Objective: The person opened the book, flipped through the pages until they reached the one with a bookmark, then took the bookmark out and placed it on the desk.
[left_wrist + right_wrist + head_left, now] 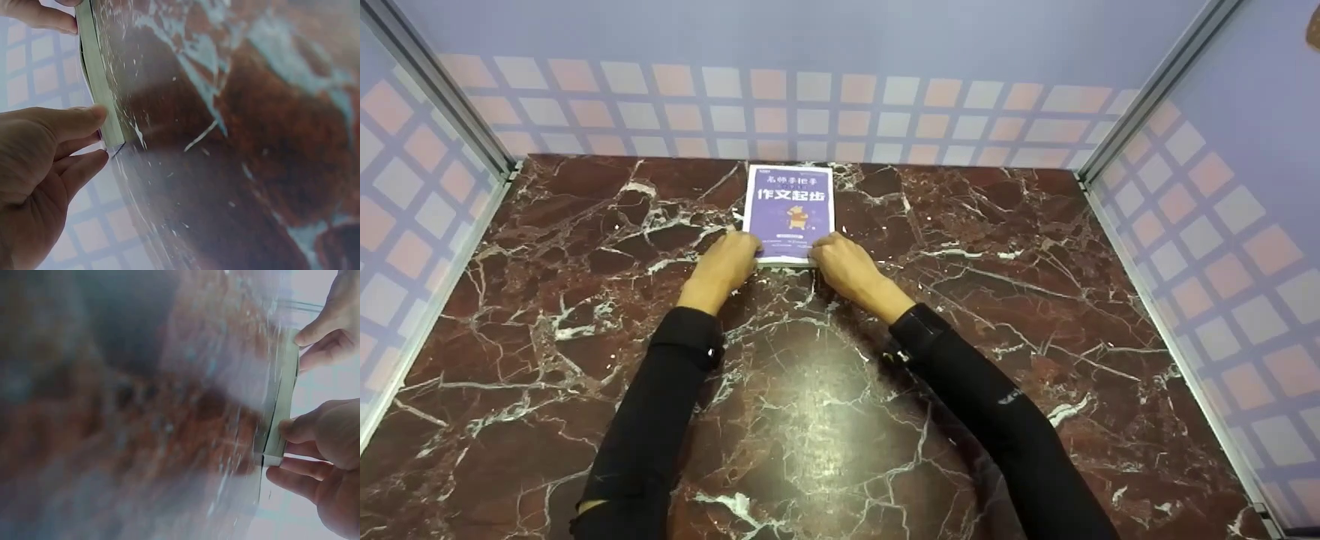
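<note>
A purple book [789,214] with white Chinese lettering and a small cartoon animal on its cover lies flat on the marbled tabletop, against the back wall. My left hand [726,261] holds its near left corner, and my right hand [849,266] holds the near right corner. In the left wrist view the left thumb presses the pale page edge [106,95], while the fingers bend around the side. The right wrist view has the right hand [332,444] in a similar hold, thumb on the page edge and fingers at the corner. The book's underside is hidden.
Dark red marbled tabletop [1005,277] with white veins surrounds the book. Lilac panels with pink and white squares stand behind it [915,45] and along both sides. Grey metal posts [1155,90] join the panels at the back corners.
</note>
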Action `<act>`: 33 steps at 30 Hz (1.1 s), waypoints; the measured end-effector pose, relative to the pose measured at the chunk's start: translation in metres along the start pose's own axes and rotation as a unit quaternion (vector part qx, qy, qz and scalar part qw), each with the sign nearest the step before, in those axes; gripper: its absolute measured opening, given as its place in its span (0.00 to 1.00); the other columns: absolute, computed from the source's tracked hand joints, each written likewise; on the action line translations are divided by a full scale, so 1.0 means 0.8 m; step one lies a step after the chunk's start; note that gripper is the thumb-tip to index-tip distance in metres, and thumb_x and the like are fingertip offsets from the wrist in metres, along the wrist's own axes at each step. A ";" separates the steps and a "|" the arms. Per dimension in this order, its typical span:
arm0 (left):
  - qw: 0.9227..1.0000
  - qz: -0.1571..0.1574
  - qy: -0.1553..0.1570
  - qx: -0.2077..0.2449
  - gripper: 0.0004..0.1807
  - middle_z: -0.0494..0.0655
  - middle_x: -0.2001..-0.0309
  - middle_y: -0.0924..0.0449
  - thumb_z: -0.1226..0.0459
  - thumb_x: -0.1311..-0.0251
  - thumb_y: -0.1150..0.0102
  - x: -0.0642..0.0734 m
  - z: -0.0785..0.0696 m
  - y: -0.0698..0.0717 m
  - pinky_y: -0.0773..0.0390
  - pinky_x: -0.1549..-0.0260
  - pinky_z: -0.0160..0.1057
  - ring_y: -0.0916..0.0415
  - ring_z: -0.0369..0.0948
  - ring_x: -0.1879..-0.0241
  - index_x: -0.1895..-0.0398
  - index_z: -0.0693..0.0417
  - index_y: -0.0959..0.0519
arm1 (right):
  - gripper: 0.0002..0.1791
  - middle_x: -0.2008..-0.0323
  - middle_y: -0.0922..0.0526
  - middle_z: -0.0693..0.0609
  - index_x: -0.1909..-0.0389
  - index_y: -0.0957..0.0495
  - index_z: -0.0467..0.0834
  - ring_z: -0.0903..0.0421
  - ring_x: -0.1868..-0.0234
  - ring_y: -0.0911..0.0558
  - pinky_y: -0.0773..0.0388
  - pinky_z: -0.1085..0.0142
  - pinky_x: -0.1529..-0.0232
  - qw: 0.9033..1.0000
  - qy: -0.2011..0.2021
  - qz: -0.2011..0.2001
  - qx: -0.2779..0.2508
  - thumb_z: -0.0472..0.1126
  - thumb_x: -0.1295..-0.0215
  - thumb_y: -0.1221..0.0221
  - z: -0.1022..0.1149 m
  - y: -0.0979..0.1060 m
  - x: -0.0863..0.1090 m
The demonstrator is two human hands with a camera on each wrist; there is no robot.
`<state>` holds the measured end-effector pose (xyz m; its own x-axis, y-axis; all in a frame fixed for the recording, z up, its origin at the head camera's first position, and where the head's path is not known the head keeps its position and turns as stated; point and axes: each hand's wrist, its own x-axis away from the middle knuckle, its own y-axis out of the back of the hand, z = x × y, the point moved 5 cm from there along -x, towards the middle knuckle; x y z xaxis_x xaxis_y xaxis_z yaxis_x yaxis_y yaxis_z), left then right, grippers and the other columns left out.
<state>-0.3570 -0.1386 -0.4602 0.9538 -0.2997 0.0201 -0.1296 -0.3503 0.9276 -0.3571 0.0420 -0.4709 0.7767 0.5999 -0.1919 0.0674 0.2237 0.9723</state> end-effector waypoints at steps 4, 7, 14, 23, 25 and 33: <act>1.000 0.008 -0.016 -0.009 0.05 0.67 0.52 0.17 0.74 0.34 0.41 0.005 -0.010 -0.004 0.20 0.46 0.56 0.18 0.61 0.51 0.60 0.68 0.17 | 0.13 0.51 0.13 0.44 0.58 0.12 0.39 0.45 0.51 0.17 0.16 0.53 0.50 1.000 -0.003 0.013 -0.009 0.32 0.26 0.46 -0.002 0.004 0.011; 0.999 0.003 -0.037 -0.020 0.05 0.68 0.53 0.17 0.75 0.33 0.43 0.009 -0.018 -0.007 0.19 0.46 0.55 0.18 0.61 0.52 0.59 0.68 0.18 | 0.13 0.51 0.13 0.44 0.58 0.11 0.39 0.45 0.51 0.17 0.16 0.53 0.50 1.000 -0.001 0.015 -0.021 0.32 0.26 0.46 -0.003 0.008 0.020; 0.997 -0.012 -0.073 -0.032 0.09 0.67 0.54 0.16 0.76 0.34 0.44 0.022 -0.038 -0.012 0.18 0.48 0.55 0.17 0.61 0.54 0.56 0.68 0.17 | 0.11 0.53 0.13 0.42 0.60 0.12 0.37 0.43 0.51 0.17 0.17 0.53 0.48 0.999 0.027 0.006 -0.030 0.33 0.27 0.43 -0.006 0.015 0.041; 0.994 -0.015 -0.096 -0.053 0.08 0.65 0.56 0.16 0.76 0.36 0.40 0.044 -0.061 -0.024 0.16 0.50 0.53 0.16 0.58 0.55 0.57 0.66 0.15 | 0.08 0.55 0.13 0.41 0.60 0.12 0.37 0.43 0.53 0.17 0.17 0.54 0.48 0.998 0.041 0.000 -0.046 0.33 0.29 0.40 -0.003 0.021 0.073; 0.993 -0.016 -0.102 -0.054 0.07 0.64 0.56 0.16 0.76 0.36 0.39 0.047 -0.067 -0.026 0.16 0.51 0.53 0.16 0.58 0.56 0.58 0.66 0.14 | 0.07 0.55 0.13 0.41 0.60 0.12 0.38 0.43 0.53 0.17 0.18 0.54 0.48 0.998 0.039 0.001 -0.050 0.34 0.30 0.39 -0.003 0.024 0.080; 0.987 -0.035 -0.144 -0.061 0.04 0.62 0.62 0.17 0.76 0.39 0.38 0.062 -0.090 -0.033 0.16 0.55 0.53 0.17 0.58 0.59 0.66 0.66 0.14 | 0.04 0.58 0.14 0.43 0.62 0.12 0.38 0.44 0.55 0.18 0.17 0.52 0.51 0.998 0.035 0.020 -0.052 0.32 0.34 0.35 -0.003 0.035 0.107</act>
<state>-0.2869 -0.0806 -0.4567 0.8404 -0.5244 -0.1370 -0.0147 -0.2747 0.9614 -0.2906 0.1017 -0.4602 0.7314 0.6614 -0.1661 -0.0301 0.2747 0.9611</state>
